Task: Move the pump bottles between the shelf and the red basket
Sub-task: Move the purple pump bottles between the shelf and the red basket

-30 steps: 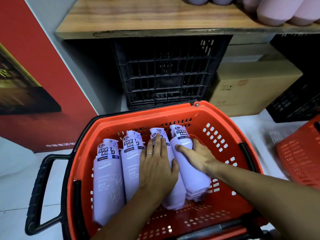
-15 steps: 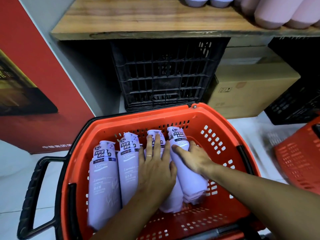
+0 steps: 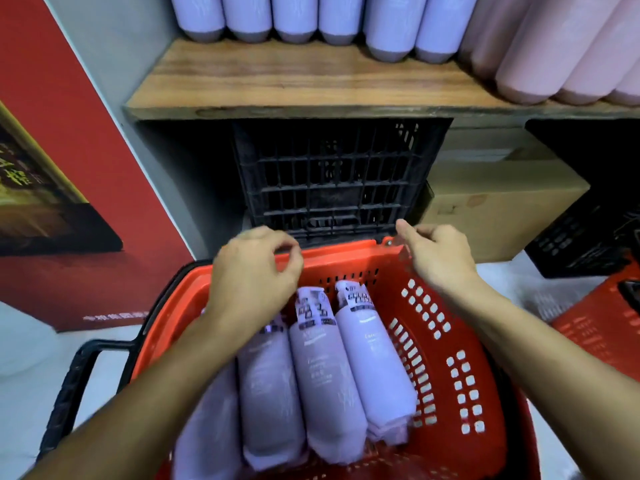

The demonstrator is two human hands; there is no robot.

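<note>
While the wooden shelf (image 3: 311,77) carries standing bottles (image 3: 391,26) along its back, your red basket (image 3: 339,254) below holds purple pump bottles (image 3: 325,386) lying side by side. Your left hand (image 3: 252,275) and right hand (image 3: 440,258) hover above its far rim, fingers loosely curled, holding nothing.

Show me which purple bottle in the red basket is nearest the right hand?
The rightmost bottle, by the right wall of the red basket, just below the right hand. Others lie farther left.
</note>
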